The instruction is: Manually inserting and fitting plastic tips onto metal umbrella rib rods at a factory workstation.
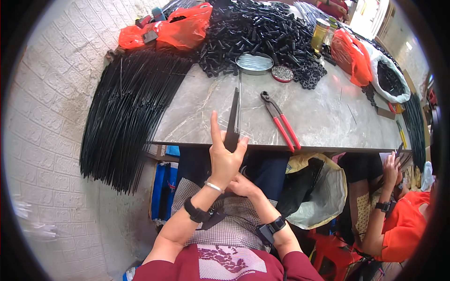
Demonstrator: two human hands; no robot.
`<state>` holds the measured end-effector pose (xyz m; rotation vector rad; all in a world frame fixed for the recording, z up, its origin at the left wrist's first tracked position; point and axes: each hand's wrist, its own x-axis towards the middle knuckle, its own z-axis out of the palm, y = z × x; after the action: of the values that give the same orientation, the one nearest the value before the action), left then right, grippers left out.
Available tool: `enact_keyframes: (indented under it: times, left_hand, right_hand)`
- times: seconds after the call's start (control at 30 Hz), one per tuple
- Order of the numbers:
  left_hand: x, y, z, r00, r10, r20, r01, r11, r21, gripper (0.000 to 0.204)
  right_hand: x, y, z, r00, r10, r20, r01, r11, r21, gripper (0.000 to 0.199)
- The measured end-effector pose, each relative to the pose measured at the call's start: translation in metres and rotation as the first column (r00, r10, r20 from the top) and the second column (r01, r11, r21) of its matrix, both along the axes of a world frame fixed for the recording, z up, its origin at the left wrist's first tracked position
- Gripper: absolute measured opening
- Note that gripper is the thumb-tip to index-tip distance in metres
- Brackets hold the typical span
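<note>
— What do you have closest in?

— My right hand (243,185) sits low over my lap, just behind and under the left wrist. I can't tell from here whether it is clenched or slack; the left forearm covers most of it. My left hand (224,157) is raised above it, forefinger pointing up, thumb and the other fingers pinched around the lower end of a long black strip (233,122).

— Where does the strip run?

— Straight up and away from the left hand, over the near edge of the marble table (318,117). A thin clear sleeve (239,131) seems to wrap it near the fingers, though the glare makes that uncertain.

— How would it handle?

— I judge it light, narrow and springy rather than rigid, and fairly slick. A pinch low down, as now, steadies it; the far tip would likely whip if held only at the end.

— And beyond?

— Just right of the strip, red-handled pincers (280,120) lie on the table. Left of my hand, a thick bundle of black rods (126,112) drapes off the table edge. Farther out sit a round metal tray (254,62), a heap of black plastic parts (258,33) and orange bags (183,25).
</note>
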<state>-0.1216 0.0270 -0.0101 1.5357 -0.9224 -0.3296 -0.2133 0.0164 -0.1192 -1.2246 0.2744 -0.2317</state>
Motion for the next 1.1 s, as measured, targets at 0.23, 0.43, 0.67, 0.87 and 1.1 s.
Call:
enact_keyframes:
  times: [0.23,0.43,0.67,0.87,1.1]
  left_hand:
    - [0.015,0.011,-0.019,0.928,-0.248,-0.280,0.177,0.950,-0.256,0.100]
    - [0.073,0.024,0.004,0.474,-0.524,-0.708,0.604,0.778,-0.172,0.059]
    - [0.084,0.032,-0.010,0.540,-0.545,-0.641,0.577,0.794,-0.189,0.026]
    - [0.066,0.030,-0.008,0.484,-0.608,-0.629,0.617,0.747,-0.248,0.023]
    - [0.074,0.040,-0.016,0.534,-0.549,-0.643,0.495,0.819,-0.289,0.066]
  right_hand:
    - [0.002,-0.007,0.002,0.998,0.055,0.009,-0.056,0.994,0.099,0.025]
    - [0.016,-0.004,0.018,0.971,0.216,0.101,-0.230,0.960,0.157,0.027]
    - [0.005,-0.014,0.110,0.798,-0.062,-0.600,-0.400,0.691,-0.603,0.028]
    - [0.013,-0.040,0.205,0.778,-0.621,0.102,0.441,0.423,-0.791,0.041]
    - [0.055,-0.034,0.201,0.885,-0.373,0.279,0.449,0.841,-0.302,0.051]
